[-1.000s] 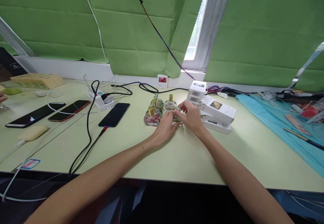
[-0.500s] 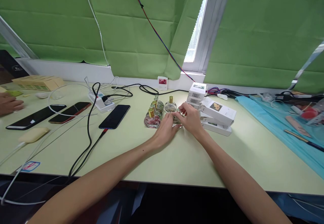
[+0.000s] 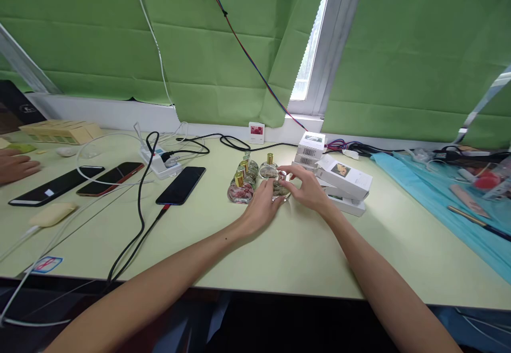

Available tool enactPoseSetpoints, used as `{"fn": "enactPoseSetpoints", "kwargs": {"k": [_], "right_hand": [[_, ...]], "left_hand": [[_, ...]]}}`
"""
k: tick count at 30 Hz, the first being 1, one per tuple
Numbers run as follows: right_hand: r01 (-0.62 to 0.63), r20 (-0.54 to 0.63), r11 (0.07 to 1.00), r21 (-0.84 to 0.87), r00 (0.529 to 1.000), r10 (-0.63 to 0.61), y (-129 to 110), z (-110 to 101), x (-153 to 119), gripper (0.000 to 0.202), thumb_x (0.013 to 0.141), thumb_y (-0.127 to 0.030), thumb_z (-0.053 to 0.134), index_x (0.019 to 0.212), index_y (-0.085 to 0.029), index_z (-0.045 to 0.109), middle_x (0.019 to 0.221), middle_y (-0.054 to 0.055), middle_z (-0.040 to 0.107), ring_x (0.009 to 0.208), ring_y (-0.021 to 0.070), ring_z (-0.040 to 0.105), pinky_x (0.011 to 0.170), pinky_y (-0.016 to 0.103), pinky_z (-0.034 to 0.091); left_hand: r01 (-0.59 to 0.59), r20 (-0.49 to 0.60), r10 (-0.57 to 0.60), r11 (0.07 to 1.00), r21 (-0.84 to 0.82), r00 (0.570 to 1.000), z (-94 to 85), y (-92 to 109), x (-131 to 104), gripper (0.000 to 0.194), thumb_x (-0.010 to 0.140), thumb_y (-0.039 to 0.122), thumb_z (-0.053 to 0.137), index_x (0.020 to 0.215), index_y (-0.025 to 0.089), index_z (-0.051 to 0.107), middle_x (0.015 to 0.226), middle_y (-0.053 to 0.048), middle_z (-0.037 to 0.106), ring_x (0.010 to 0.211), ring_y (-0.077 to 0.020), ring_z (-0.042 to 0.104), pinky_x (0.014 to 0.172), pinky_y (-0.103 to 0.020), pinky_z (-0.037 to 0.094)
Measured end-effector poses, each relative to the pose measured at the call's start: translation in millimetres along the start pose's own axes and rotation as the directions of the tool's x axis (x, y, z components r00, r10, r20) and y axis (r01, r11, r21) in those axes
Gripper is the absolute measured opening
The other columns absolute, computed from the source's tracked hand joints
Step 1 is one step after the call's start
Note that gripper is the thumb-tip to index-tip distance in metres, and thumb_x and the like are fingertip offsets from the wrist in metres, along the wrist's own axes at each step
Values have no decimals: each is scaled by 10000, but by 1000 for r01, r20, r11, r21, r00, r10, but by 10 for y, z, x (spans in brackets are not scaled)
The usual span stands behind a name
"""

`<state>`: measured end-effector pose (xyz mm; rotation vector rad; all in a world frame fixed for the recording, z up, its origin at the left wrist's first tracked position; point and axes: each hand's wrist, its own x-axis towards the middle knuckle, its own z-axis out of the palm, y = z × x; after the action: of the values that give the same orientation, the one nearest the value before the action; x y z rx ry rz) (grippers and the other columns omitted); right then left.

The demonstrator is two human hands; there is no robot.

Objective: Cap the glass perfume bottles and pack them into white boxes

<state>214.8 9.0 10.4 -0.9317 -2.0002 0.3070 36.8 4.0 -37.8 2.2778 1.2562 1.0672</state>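
Note:
A clear round glass bottle (image 3: pixel 281 189) stands at the middle of the table between my hands. My left hand (image 3: pixel 262 204) is closed around its left side. My right hand (image 3: pixel 306 187) touches its top and right side with curved fingers; whether it grips the cap cannot be made out. Just behind stands another round bottle (image 3: pixel 269 170) with a gold cap. To the left is a row of several gold-capped bottles, the front one (image 3: pixel 240 190) with pinkish contents. White boxes (image 3: pixel 346 176) with flower pictures lie stacked right of my right hand.
A black phone (image 3: pixel 181 185), a power strip (image 3: pixel 158 162) and cables lie at the left, beyond them a person's hand (image 3: pixel 18 165). Blue plastic sheeting (image 3: pixel 431 193) covers the right side. A small white box (image 3: pixel 256 132) stands at the back.
My right hand has shifted slightly right and its fingers have spread from a pinch over the bottle. The bottle shows more between my hands. My left hand has barely moved.

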Motion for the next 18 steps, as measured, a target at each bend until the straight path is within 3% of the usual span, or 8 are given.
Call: {"fn": "enactPoseSetpoints", "kwargs": {"k": [11, 18], "right_hand": [[-23, -4, 998, 64, 1000, 24, 91, 34, 10, 235, 904, -225, 635, 1123, -230, 720, 979, 52, 735, 846, 193, 642, 779, 339, 525], [-5, 4, 1000, 5, 1000, 5, 100, 58, 16, 225, 914, -210, 612, 1123, -223, 695, 918, 44, 703, 864, 201, 624, 779, 337, 506]], "left_hand": [[43, 20, -44, 999, 10, 999, -17, 24, 10, 268, 932, 306, 628, 1164, 202, 542, 1216, -135, 638, 1150, -312, 618, 914, -452, 532], [37, 3, -37, 999, 14, 999, -11, 3, 17, 273, 921, 291, 652, 1158, 202, 552, 1167, -127, 649, 1117, -309, 624, 911, -458, 532]]}}
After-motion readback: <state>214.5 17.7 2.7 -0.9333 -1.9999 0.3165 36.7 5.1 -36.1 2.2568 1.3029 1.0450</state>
